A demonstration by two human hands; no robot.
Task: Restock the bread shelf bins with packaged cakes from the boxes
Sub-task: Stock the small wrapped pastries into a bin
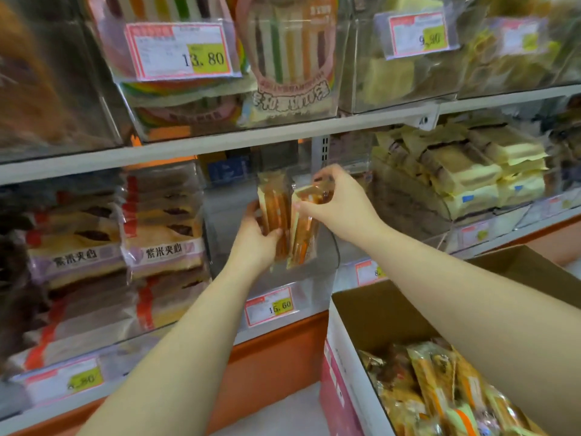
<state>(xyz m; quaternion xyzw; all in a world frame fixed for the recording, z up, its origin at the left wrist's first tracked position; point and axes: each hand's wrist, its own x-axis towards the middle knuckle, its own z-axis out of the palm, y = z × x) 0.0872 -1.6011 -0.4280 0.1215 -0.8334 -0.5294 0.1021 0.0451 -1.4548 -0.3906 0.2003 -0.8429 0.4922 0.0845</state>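
At middle bin (317, 278), held cakes (277, 212), upright

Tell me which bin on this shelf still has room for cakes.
The middle bin, above the 15.60 tag, is mostly bare beside the packs your left hand and right hand hold. Left of it, purple-label cakes are stacked tight; right of it, yellow packs are heaped.

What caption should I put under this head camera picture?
Left hand and right hand hold two packaged cakes upright in a clear bin, beside an open box.
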